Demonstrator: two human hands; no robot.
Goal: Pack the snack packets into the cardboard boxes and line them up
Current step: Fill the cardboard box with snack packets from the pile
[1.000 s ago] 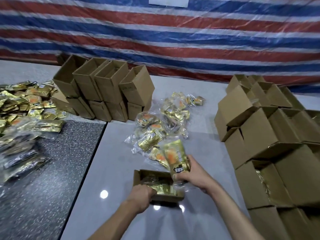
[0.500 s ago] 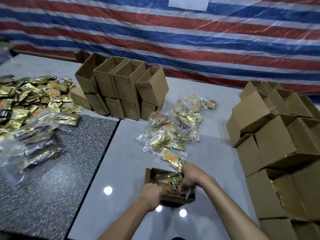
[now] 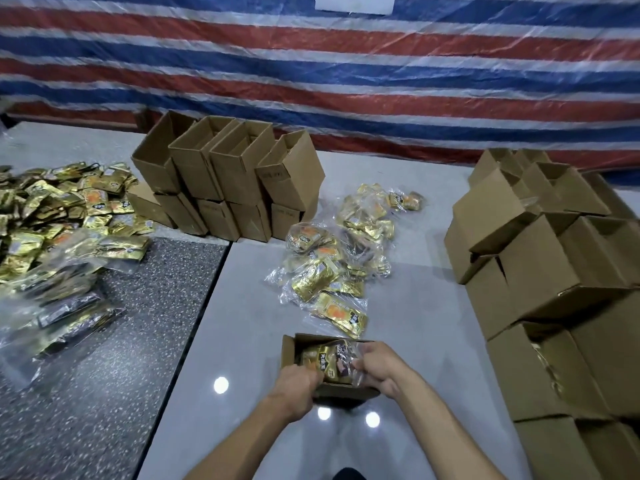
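A small open cardboard box [image 3: 290, 348] lies on the pale floor in front of me. Gold snack packets in clear wrap [image 3: 329, 362] fill it. My left hand [image 3: 298, 386] grips the box's near left edge, fingers curled over the rim. My right hand [image 3: 375, 363] has its fingers curled into the box on the packets' clear wrap. Just beyond the box lies a loose pile of gold packets [image 3: 332, 258], the nearest packet [image 3: 341, 311] a hand's width from the box.
Two tiers of open empty boxes [image 3: 228, 178] stand at the back left. A tall stack of boxes [image 3: 554, 271] fills the right side. A large heap of gold packets [image 3: 59, 216] covers the dark speckled floor at left. A striped tarp hangs behind.
My right hand brought a gold packet down from above the box and pushed it inside. My left hand stayed on the box. The view shifted slightly left and downward.
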